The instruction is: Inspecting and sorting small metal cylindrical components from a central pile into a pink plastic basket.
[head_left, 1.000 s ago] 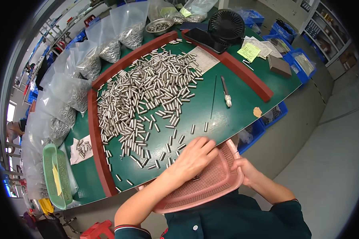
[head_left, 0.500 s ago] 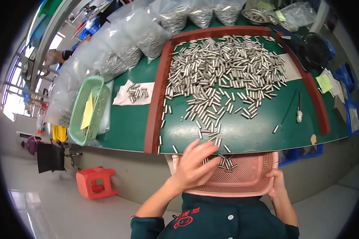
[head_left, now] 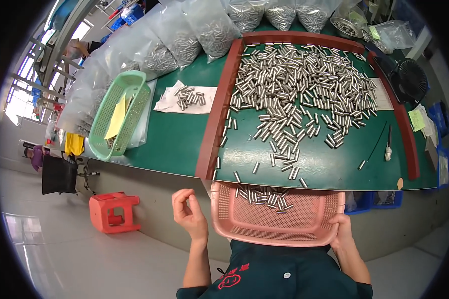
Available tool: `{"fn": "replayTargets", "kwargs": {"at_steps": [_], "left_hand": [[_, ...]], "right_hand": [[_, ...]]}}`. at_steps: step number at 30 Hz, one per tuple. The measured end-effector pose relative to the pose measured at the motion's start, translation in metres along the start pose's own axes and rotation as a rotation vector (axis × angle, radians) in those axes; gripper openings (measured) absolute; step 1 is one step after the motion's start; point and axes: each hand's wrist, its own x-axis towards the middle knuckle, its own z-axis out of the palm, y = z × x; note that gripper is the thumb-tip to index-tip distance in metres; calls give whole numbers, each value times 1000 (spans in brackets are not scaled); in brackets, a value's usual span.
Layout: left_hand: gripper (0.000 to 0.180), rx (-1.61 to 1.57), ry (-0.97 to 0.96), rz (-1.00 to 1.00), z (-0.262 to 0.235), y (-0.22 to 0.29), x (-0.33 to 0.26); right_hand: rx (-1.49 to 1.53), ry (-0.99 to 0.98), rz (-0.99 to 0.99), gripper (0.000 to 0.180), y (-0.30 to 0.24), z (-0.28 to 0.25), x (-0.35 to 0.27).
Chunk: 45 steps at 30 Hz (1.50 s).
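Observation:
My right hand [head_left: 341,232] grips the right rim of a pink perforated basket [head_left: 223,215] held against the table's near edge, below the red-framed area. Several short metal pins [head_left: 265,196] lie at the basket's far side. My left hand [head_left: 189,215] hangs in the air just left of the basket, palm up, fingers curled with thumb and forefinger close together; I cannot tell whether a pin is pinched there. A large pile of the same pins [head_left: 304,89] covers the green mat inside the red frame [head_left: 218,119].
A green mesh basket [head_left: 120,114] and a white sheet with a few pins [head_left: 187,97] lie left of the frame. Clear bags of pins [head_left: 184,40] line the back. A black fan [head_left: 409,79] and a thin tool [head_left: 388,145] are at the right. A red stool [head_left: 112,212] stands on the floor.
My left hand has lifted off the pins in the pink basket and moved out to the left of it. The view has shifted so more of the table shows.

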Motion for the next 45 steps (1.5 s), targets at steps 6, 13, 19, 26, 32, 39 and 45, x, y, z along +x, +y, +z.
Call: {"fn": "replayTargets", "kwargs": {"at_steps": [6,13,19,26,32,39,45], "left_hand": [[22,176,-204,522,14,42,49],[21,-51,-847,834,113,106,88],[30,-132,-1335,1148,173,107,35],[21,195,-1212,1092,145,69,40],[25,266,-1039,847,78,42,38],[21,255,-947,869,45,61,54],[14,129,-829,921,149,85,146]], "right_hand": [[-12,-60,-40,97,5,8,0],[55,-100,-27,96,15,-7,1],[106,-96,-48,96,17,-2,-5],[95,-87,-40,102,14,-3,-2],[88,-95,-69,100,13,1,1],[83,-74,-54,99,12,3,-4],[64,-92,-56,98,15,-10,-2]]}}
